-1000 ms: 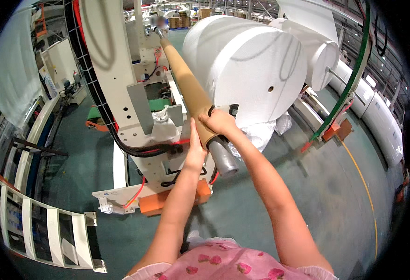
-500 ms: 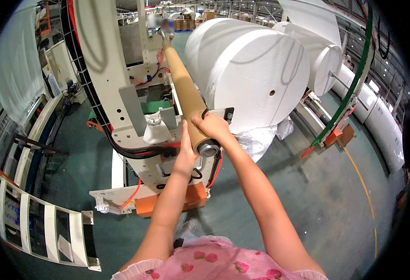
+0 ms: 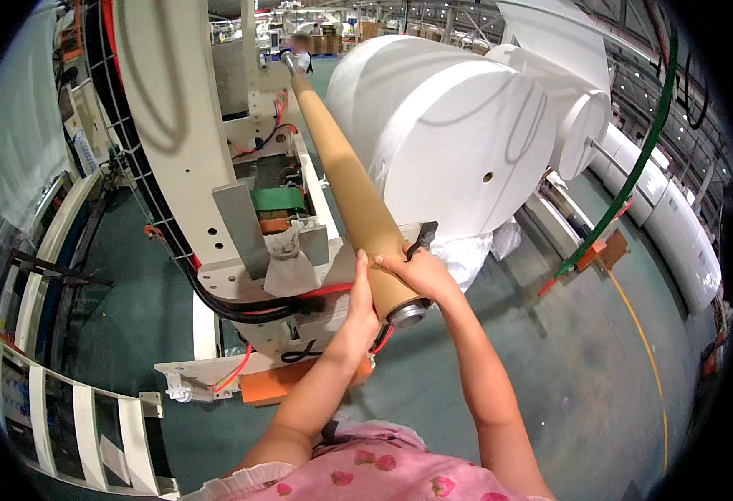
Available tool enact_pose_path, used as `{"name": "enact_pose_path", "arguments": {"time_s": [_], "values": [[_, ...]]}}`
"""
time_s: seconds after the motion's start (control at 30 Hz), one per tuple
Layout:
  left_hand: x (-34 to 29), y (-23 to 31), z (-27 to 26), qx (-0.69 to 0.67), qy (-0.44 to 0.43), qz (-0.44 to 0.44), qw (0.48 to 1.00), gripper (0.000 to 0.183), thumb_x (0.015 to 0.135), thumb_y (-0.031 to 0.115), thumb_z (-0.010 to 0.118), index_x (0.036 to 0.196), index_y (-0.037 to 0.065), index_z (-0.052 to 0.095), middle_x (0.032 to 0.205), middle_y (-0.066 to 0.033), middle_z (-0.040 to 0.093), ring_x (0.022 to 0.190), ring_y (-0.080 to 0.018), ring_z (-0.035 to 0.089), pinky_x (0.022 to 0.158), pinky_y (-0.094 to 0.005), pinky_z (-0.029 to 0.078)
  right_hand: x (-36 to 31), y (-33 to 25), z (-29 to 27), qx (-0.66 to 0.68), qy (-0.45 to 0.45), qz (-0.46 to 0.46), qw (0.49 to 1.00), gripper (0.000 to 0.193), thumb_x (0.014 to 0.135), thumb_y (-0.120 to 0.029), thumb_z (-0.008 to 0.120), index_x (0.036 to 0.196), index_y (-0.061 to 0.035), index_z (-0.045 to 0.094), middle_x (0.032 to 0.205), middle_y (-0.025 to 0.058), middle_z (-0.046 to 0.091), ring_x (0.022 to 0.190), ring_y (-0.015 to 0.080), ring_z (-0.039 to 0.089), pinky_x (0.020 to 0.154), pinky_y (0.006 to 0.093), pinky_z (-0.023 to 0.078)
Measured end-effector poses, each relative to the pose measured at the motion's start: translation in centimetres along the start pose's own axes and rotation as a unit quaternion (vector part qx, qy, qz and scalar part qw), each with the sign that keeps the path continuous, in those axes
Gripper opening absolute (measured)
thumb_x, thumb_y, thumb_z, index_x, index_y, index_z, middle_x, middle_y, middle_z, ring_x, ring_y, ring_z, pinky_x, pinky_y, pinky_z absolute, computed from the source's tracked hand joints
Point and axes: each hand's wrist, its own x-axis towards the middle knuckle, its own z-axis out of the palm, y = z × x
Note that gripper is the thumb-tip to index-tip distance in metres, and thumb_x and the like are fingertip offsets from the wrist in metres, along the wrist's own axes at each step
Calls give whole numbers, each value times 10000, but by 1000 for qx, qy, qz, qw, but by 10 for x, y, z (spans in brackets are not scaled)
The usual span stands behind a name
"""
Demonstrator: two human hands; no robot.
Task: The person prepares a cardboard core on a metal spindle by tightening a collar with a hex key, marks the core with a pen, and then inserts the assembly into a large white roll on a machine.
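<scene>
A long brown cardboard tube (image 3: pixel 346 179) on a metal shaft runs from the middle of the view up toward the far machine end. Its metal shaft end (image 3: pixel 406 314) points at me. My left hand (image 3: pixel 360 296) presses flat against the tube's left side near that end. My right hand (image 3: pixel 417 271) lies over the top of the tube near the end, fingers wrapped on it. A huge white roll of material (image 3: pixel 442 134) sits just right of the tube.
A white machine frame (image 3: pixel 174 134) with black cables and red wires stands left of the tube, with an orange base plate (image 3: pixel 279 384) below. White railing (image 3: pixel 66 417) at lower left. More white rolls (image 3: pixel 675 234) line the right. Grey-green floor around; a person far off at the top.
The tube's near end has slid away from me along the shaft, with both hands moving on it; the shaft end shows less steel now.
</scene>
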Motion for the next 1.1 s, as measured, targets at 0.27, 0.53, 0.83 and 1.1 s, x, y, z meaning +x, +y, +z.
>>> {"name": "enact_pose_path", "arguments": {"time_s": [0.27,0.53,0.83,1.1], "values": [[-7,0,6,4,-19,0,1000,590,788,527,352,1159,69,353,1101,-93,444,997,-218,454,821,-350,401,-4,2,3,21,21,-14,999,582,672,-483,529,946,30,524,790,216,573,730,303,573,643,329,433],[-10,0,7,8,3,7,1000,586,790,522,356,1170,76,346,1119,-90,435,1007,-216,448,829,-349,394,-4,2,5,35,16,-5,999,577,676,-476,531,938,38,522,775,208,575,721,294,574,638,326,428],[-4,-4,2,-11,1,17,1000,575,771,538,379,1133,90,391,1073,-80,468,955,-217,478,800,-350,407,-3,0,3,19,21,2,1000,586,668,-486,526,926,41,528,771,220,573,730,302,574,643,327,430],[-9,2,11,-24,-20,10,999,560,781,536,358,1133,103,393,1073,-77,470,949,-221,484,792,-364,413,-1,-6,1,-13,29,8,999,618,666,-513,502,922,49,528,765,224,572,743,320,569,646,334,431]]}}
